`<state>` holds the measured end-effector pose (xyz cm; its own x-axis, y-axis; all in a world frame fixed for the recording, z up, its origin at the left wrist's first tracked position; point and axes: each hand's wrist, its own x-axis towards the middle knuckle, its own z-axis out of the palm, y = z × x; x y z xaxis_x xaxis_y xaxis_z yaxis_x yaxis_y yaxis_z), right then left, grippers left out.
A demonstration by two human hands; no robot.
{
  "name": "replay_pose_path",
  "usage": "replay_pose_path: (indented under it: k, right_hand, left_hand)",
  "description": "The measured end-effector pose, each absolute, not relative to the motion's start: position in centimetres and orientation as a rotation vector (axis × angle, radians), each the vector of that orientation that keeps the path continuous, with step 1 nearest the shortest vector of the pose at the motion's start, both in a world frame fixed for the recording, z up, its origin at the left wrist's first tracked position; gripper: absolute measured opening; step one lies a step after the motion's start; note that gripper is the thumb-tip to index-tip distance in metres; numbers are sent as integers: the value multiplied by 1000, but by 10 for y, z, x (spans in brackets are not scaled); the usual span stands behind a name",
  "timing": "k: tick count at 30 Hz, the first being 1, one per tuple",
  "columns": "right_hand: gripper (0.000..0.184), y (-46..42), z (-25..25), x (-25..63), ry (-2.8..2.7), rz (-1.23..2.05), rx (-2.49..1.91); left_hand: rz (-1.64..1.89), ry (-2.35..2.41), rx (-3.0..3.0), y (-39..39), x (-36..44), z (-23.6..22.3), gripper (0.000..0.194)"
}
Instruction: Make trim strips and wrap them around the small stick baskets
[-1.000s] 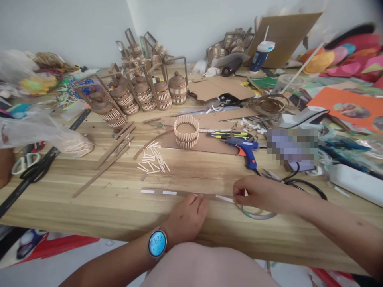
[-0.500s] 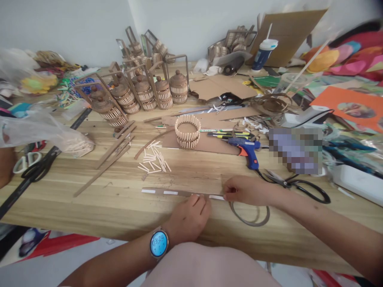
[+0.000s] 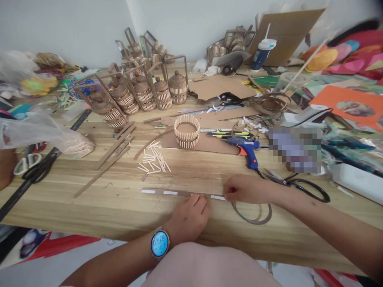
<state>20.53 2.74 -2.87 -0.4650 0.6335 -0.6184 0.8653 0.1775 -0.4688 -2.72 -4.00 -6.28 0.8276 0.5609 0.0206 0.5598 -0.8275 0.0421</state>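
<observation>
a smartwatch on a left wrist reads 03:24, lit in blue, as a person works over a brown strip on a wooden tabletop. the small label on a blue glue gun and any lettering on a dark blue cup at the back are too small to read.

the strip lies near the front edge, its long axis running left to right, nearly in line with that edge and dipping slightly toward the right. its straight end points left; past the right hand the band curls into a loop. short white pieces sit along it in a spaced row.

the left hand rests over the middle, fingers bent and close together, tips on the strip; whether they grip it cannot be told. the right hand pinches the band between thumb and fingers beside the rightmost white piece.

beyond the hands, loose sticks lie scattered near an upright ring of sticks, with lidded wooden buckets farther back.
</observation>
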Motion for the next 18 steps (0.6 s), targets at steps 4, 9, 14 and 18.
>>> replay_pose_path:
  k: [4, 9, 14, 18]
  right_hand:
    - [22, 27, -27, 202, 2149, -1129, 1441]
    - [18, 28, -23, 197, 2127, -1086, 1420]
    - [17, 29, -19, 193, 2113, -1026, 1406]
    - [19, 29, -16, 190, 2098, -955, 1416]
  left_hand:
    - [35, 919, 2955, -39, -24, -58, 40]
    - [-69, 920, 2932, -38, -20, -55, 43]
    - [-87, 912, 2921, -37, -17, -54, 43]
    - [-106, 909, 2917, -36, -16, -55, 42]
